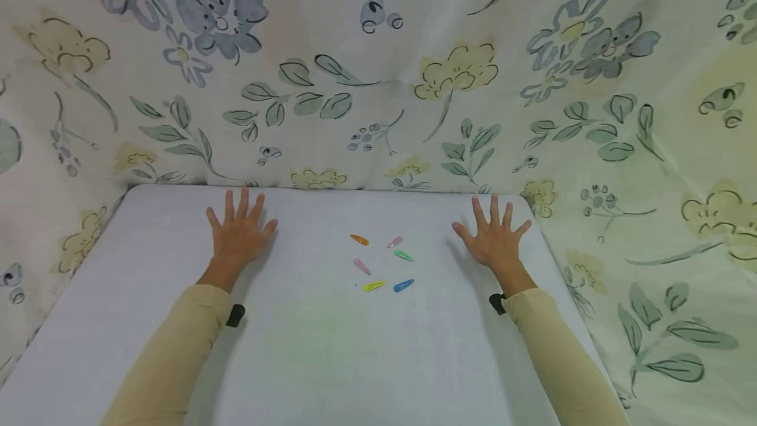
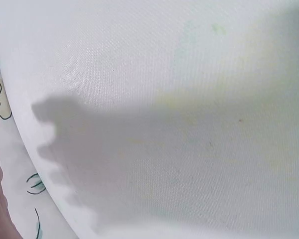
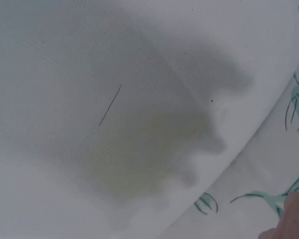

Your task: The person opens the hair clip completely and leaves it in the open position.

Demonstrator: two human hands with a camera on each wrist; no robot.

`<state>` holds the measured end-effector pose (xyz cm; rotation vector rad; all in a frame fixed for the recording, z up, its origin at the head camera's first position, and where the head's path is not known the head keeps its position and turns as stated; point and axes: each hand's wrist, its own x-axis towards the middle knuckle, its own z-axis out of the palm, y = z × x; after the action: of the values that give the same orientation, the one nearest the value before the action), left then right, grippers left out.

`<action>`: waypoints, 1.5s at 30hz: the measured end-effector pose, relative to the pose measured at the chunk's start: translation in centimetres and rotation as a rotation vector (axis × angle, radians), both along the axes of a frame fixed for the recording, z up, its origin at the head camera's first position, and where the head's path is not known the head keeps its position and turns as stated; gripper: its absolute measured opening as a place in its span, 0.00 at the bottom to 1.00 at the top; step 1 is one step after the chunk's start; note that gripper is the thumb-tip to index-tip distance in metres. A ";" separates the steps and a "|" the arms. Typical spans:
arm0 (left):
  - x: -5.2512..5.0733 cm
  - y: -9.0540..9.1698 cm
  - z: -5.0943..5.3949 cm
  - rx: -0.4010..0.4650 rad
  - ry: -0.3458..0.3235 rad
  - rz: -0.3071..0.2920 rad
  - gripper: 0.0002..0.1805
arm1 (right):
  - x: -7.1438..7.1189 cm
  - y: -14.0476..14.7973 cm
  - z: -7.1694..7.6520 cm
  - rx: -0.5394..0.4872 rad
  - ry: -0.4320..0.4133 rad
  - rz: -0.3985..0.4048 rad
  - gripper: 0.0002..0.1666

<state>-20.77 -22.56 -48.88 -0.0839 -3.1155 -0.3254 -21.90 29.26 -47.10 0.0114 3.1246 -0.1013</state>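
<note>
Soft, fairly even light fills the head view, with faint shadows falling inward from the left hand (image 1: 238,234) and right hand (image 1: 495,242) across the pale surface (image 1: 307,373). The left wrist view is brighter, the right dimmer and greyer; both show blurry-edged hand shadows, and the surface's edge looks bowed by lens distortion.

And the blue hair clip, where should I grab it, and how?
Probably best to pinch the middle of the blue hair clip across its long edges. Come from above and the right with the right hand: the clip is slim, lies low on the white tabletop, and the yellow hair clip sits to its left.
</note>
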 end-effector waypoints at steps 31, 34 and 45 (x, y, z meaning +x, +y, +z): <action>-0.1 3.0 -0.2 -0.026 0.026 -0.059 0.39 | 0.2 -2.7 0.5 0.036 -0.001 0.054 0.54; -0.3 3.6 -0.1 -0.030 0.024 -0.068 0.39 | 0.1 -3.2 0.5 0.036 -0.006 0.059 0.55; -1.0 6.5 -0.2 -0.037 0.034 -0.121 0.39 | -0.2 -7.0 -0.1 0.035 0.013 0.136 0.52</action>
<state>-21.75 -16.11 -49.07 -0.2754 -3.0901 -0.2644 -22.11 22.22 -47.22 -0.2012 3.1279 -0.0442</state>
